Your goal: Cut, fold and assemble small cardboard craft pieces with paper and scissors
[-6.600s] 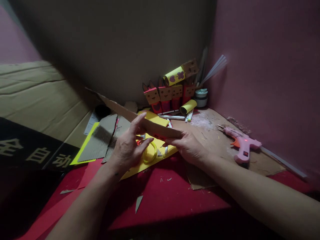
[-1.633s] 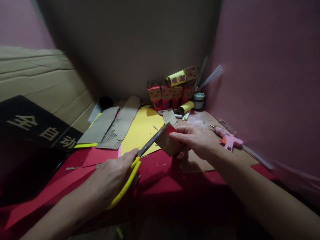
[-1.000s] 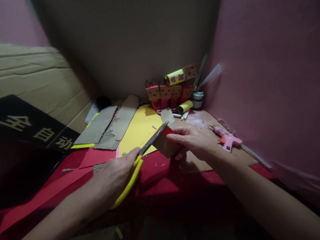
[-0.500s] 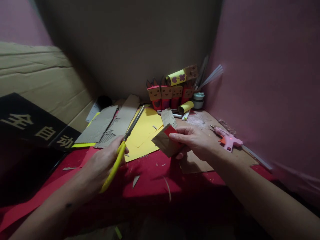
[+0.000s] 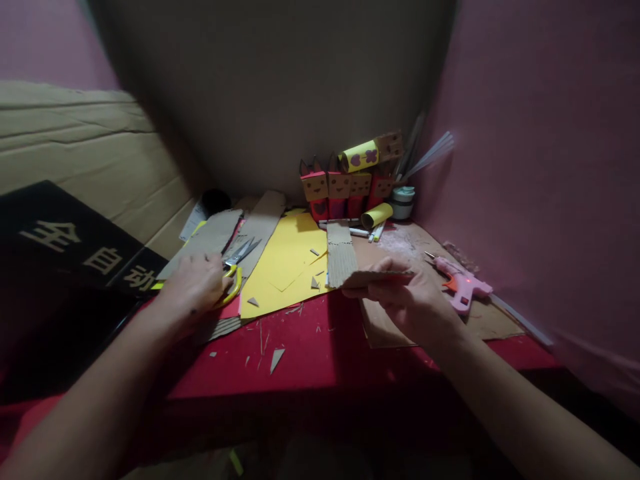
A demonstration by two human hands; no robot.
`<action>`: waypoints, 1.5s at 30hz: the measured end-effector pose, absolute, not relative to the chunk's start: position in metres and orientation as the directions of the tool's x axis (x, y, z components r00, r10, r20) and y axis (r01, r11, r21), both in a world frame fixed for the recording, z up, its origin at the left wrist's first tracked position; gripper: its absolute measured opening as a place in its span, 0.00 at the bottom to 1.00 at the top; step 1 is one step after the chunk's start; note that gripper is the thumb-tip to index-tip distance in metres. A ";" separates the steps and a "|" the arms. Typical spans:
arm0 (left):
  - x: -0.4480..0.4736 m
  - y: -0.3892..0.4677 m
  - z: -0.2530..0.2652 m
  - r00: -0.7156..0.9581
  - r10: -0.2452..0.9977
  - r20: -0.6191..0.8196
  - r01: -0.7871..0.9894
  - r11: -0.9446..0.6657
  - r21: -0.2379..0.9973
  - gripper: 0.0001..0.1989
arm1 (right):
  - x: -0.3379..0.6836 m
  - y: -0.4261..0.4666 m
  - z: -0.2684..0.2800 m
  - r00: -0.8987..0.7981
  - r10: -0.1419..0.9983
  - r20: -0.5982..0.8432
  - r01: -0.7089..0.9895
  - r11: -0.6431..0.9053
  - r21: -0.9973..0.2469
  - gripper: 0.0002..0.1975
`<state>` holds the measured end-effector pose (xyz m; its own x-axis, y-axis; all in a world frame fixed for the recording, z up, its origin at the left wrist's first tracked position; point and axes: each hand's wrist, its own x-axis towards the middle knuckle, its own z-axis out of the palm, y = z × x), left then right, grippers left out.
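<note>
Near the front edge of the table [image 5: 300, 360], which has a red cover, lies a thin, pointed scrap of grey cardboard [image 5: 277, 360]; a little farther in, the right hand [image 5: 420, 303] pinches a small, flat piece of brown cardboard with some red on it [image 5: 375, 275], held up over the table and seen almost from its edge; the left hand [image 5: 195, 288] is curled at the yellow handles of a pair of metal scissors [image 5: 238, 267], and I cannot tell if its fingers grip them; the scissor blades are a bit apart, over long, flat strips of grey cardboard [image 5: 265, 212]; between the hands is a big, flat sheet of yellow paper [image 5: 280, 263] with small scraps on it; a ribbed strip of grey cardboard [image 5: 341, 250] lies by its right edge; past the right hand, a pink glue gun with an orange trigger [image 5: 467, 290] rests on a flat brown cardboard sheet [image 5: 487, 323]; at the back stands a row of little dolls with brown box heads [image 5: 315, 188], and a yellow paper tube [image 5: 377, 215] lies in front.
</note>
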<state>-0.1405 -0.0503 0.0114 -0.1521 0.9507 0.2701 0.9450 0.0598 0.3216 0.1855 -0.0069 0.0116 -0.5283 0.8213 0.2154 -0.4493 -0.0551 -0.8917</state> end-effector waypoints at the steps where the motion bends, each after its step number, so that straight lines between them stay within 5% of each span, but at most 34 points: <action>1: -0.132 -0.050 0.013 -0.176 0.938 0.299 0.968 0.110 0.226 0.13 | 0.187 -0.007 0.008 -0.518 0.821 0.241 -0.468 -0.036 -0.883 0.08; 3: -0.107 -0.050 0.015 -0.091 0.953 0.288 0.990 0.056 0.129 0.22 | 0.189 -0.007 0.001 -0.498 0.808 0.314 -0.491 0.036 -0.870 0.07; 7: -0.047 -0.046 0.017 0.216 0.975 0.050 0.767 -0.201 0.610 0.36 | 0.187 -0.006 -0.004 -0.493 0.767 0.410 -0.469 0.163 -0.868 0.10; 10: -0.021 -0.040 0.018 0.374 0.912 0.169 0.603 -0.378 0.703 0.30 | 0.182 -0.008 -0.004 -0.521 0.713 0.470 -0.481 0.210 -0.851 0.14; 13: -0.019 -0.037 0.018 0.334 0.890 0.310 0.664 -0.456 0.593 0.17 | 0.180 -0.010 -0.005 -0.570 0.666 0.481 -0.480 0.205 -0.853 0.11; 17: -0.042 -0.034 0.003 0.193 0.929 0.316 0.845 -0.321 0.427 0.18 | 0.176 -0.010 -0.010 -0.640 0.697 0.323 -0.272 0.187 -0.944 0.05; 20: -0.061 -0.040 -0.013 0.170 0.956 0.241 0.901 -0.250 0.355 0.20 | 0.169 -0.009 -0.016 -0.683 0.682 0.262 0.020 0.377 -0.926 0.04; 23: -0.069 -0.057 -0.023 0.180 0.948 0.264 0.930 -0.251 0.269 0.22 | 0.163 -0.011 -0.023 -0.737 0.598 0.315 0.198 0.637 -0.745 0.07; 27: -0.065 -0.080 -0.030 0.246 0.929 0.277 0.928 -0.308 0.209 0.21 | 0.166 -0.021 -0.023 -0.797 0.437 0.416 0.127 0.796 -0.592 0.11; 31: -0.063 -0.085 -0.036 0.299 0.925 0.235 0.913 -0.348 0.211 0.22 | 0.172 -0.035 -0.018 -0.898 0.299 0.321 0.099 0.850 -0.517 0.23; 35: -0.059 -0.090 -0.031 0.340 0.902 0.267 0.909 -0.388 0.152 0.22 | 0.169 -0.043 -0.026 -0.844 0.264 0.467 0.099 0.932 -0.347 0.11; 39: -0.049 -0.111 -0.024 0.361 0.863 0.352 0.895 -0.427 0.129 0.18 | 0.163 -0.045 -0.036 -0.812 0.247 0.529 0.130 0.959 -0.250 0.10; 45: -0.039 -0.133 -0.033 0.310 0.877 0.367 0.904 -0.392 0.172 0.14 | 0.162 -0.049 -0.039 -0.804 0.296 0.516 0.177 0.947 -0.267 0.11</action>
